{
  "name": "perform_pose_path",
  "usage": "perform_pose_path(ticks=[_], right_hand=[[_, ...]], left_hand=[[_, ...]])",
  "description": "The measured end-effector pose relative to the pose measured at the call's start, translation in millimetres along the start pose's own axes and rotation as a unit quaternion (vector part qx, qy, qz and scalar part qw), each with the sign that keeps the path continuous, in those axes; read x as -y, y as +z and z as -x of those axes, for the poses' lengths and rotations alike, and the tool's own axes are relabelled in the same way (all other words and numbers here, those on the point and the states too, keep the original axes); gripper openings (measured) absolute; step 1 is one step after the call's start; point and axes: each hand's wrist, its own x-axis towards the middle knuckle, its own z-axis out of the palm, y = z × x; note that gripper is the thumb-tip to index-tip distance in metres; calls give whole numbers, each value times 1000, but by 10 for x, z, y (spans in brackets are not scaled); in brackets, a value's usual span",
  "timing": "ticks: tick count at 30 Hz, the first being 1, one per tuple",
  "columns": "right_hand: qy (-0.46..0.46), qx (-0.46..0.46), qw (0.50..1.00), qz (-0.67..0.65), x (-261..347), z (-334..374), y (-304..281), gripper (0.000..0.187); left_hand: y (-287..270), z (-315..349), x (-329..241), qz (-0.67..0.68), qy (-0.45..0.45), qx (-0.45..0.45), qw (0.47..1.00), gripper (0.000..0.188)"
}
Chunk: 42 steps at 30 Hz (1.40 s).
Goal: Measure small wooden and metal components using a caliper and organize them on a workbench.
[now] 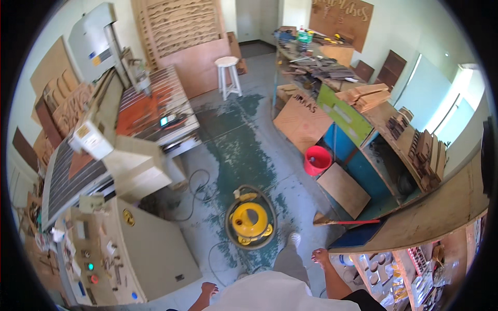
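The round yellow vacuum [250, 220] sits on the floor at twelve o'clock from the person, ringed by its dark hose [251, 247]; its round body shows no clear long axis. It lies toward one o'clock from the left hand [209, 288] and ten from the right hand [320, 256]; which is nearer I cannot tell. Both hang apart from it, fingers loosely bent, seemingly with nothing in them.

Ahead of me, a white stool [226, 63] stands on the floor [244, 155] near an upright plywood sheet [196, 75]. To my right I see a red bucket [317, 161] near a tilted brown board [302, 123], a green panel [342, 113] at the side of a table [383, 112], and light wooden pieces [365, 97] stacked on top.
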Motion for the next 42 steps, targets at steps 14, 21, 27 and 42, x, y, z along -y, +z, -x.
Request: perform_pose_path(ticks=[14,21,27,42], right_hand=[[-27,16,999,7,1541,-1944,-1548,15],[-207,28,965,160,2790,-2905,-1322,18],[-328,55,936,117,4126,-3575,-1000,18],[-557,-85,825,31,9684,-5003,-187,16]], left_hand=[[2642,604,-3475,23,270,36,962,22],[2914,336,-3720,-86,138,-5,987,22],[3064,-192,-4279,-41,30,-6,999,18],[2298,-1014,-8135,161,170,18,972,10]])
